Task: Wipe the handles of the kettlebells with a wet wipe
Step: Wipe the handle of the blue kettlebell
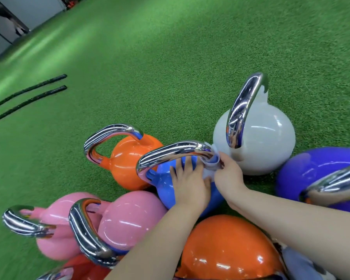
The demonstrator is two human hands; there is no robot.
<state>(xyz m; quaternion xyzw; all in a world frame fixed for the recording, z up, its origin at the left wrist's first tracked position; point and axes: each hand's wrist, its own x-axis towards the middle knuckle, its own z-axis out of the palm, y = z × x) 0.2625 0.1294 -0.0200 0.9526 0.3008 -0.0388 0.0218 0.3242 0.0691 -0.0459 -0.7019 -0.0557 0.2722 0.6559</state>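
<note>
A blue kettlebell with a chrome handle stands in the middle of a cluster on green turf. My left hand lies flat on its body, fingers spread. My right hand pinches a white wet wipe that is wrapped around the right end of the chrome handle, where it meets the body. Around it stand an orange kettlebell, a white one, two pink ones, a purple one and a second orange one.
Two black rope ends lie on the turf at the left. A wall and a dark frame stand at the far upper left. A red kettlebell shows at the bottom edge.
</note>
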